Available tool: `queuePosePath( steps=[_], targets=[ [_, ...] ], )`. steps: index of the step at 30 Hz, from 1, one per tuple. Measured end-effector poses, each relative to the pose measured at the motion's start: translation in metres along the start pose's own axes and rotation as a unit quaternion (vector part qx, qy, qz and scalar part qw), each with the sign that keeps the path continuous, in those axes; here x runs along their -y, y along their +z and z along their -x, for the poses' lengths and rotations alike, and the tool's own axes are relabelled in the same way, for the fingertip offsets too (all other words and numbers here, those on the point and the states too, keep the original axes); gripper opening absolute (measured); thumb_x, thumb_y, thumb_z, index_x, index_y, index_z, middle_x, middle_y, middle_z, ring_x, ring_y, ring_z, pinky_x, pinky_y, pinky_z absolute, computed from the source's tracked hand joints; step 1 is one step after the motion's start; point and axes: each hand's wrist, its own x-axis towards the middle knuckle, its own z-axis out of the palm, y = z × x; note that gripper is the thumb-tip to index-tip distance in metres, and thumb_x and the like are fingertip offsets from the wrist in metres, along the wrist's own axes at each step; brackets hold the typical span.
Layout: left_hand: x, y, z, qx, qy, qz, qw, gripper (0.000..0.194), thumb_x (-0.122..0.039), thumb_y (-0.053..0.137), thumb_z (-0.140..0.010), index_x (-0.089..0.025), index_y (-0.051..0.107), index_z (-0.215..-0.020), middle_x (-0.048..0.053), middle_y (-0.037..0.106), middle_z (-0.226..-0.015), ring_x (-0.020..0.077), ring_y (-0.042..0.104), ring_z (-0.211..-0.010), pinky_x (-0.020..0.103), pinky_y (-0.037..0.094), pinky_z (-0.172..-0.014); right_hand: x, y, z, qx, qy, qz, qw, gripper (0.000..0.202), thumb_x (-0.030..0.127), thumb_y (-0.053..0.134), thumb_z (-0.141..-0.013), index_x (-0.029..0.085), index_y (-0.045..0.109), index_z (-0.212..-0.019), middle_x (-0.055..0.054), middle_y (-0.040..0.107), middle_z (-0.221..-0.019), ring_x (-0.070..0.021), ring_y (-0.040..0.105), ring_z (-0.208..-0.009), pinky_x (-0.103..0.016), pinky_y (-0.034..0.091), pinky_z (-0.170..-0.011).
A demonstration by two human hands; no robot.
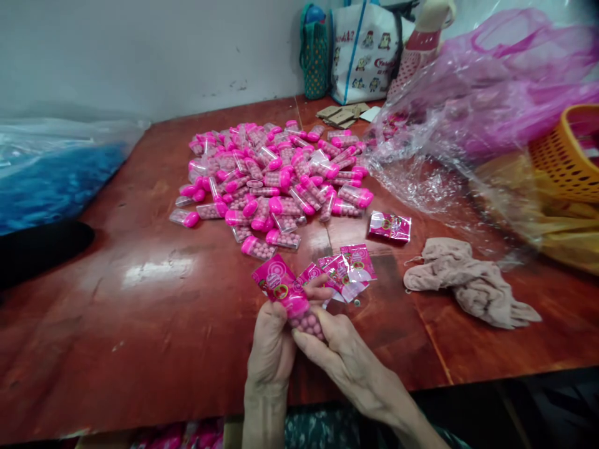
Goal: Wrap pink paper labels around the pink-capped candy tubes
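Observation:
Near the front of the table, my left hand (pixel 270 346) pinches a pink printed wrapper sleeve (pixel 275 278) between thumb and fingers. My right hand (pixel 344 352) grips a small clear bottle of pink candy balls (pixel 309 324) by its lower end. The bottle's pink cap end lies against the lower part of the sleeve; whether it is inside the sleeve I cannot tell. Just beyond my right fingers, several flat pink sleeves (pixel 358 262) lie fanned out. Farther back spreads a heap of capped candy bottles (pixel 281 178).
A stack of folded sleeves (pixel 389 227) and a crumpled beige cloth (pixel 472 280) lie to the right. Behind them are clear and pink plastic bags (pixel 510 81) and a yellow basket (pixel 561 165). A bag with blue contents (pixel 60 181) sits at left. A white tote (pixel 365 53) stands by the wall.

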Motion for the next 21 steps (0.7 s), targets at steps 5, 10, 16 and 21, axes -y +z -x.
queuePosePath(
  steps=[5, 10, 16, 21],
  targets=[
    [-0.002, 0.010, -0.002, 0.010, -0.008, -0.044, 0.999, 0.027, -0.036, 0.061, -0.076, -0.012, 0.072, -0.072, 0.015, 0.069, -0.097, 0.0323, 0.063, -0.093, 0.043, 0.048, -0.082, -0.007, 0.004, 0.005, 0.002, 0.044, -0.003, 0.999, 0.023, 0.038, 0.041, -0.091, 0.022, 0.055, -0.098, -0.002, 0.060, -0.086, -0.0182, 0.056, -0.081, -0.029, 0.043, -0.071],
    [0.000, 0.013, -0.003, -0.009, -0.001, -0.052, 0.999, 0.027, -0.036, 0.061, -0.077, -0.012, 0.073, -0.078, 0.014, 0.069, -0.096, 0.0287, 0.063, -0.090, 0.039, 0.050, -0.079, -0.007, 0.003, -0.002, -0.008, 0.044, -0.107, 0.993, 0.020, 0.037, 0.044, -0.090, 0.020, 0.052, -0.083, 0.002, 0.053, -0.076, -0.0126, 0.050, -0.070, -0.023, 0.039, -0.063],
    [0.004, 0.008, -0.003, -0.053, 0.026, -0.046, 0.997, 0.034, -0.041, 0.057, -0.079, -0.011, 0.071, -0.087, 0.013, 0.070, -0.089, 0.0248, 0.065, -0.081, 0.035, 0.051, -0.074, -0.018, 0.011, -0.011, 0.066, 0.041, -0.292, 0.953, 0.027, 0.036, 0.043, -0.091, 0.019, 0.041, -0.070, 0.007, 0.036, -0.055, -0.0067, 0.033, -0.044, -0.020, 0.027, -0.041],
    [0.001, 0.011, -0.002, -0.044, -0.030, -0.077, 0.996, 0.020, -0.029, 0.064, -0.074, -0.011, 0.072, -0.074, 0.010, 0.070, -0.075, 0.0205, 0.065, -0.067, 0.032, 0.052, -0.068, -0.021, 0.011, -0.005, 0.064, 0.056, -0.266, 0.960, 0.032, 0.039, 0.043, -0.090, 0.019, 0.041, -0.066, 0.006, 0.037, -0.056, -0.0072, 0.035, -0.046, -0.020, 0.029, -0.043]
  ],
)
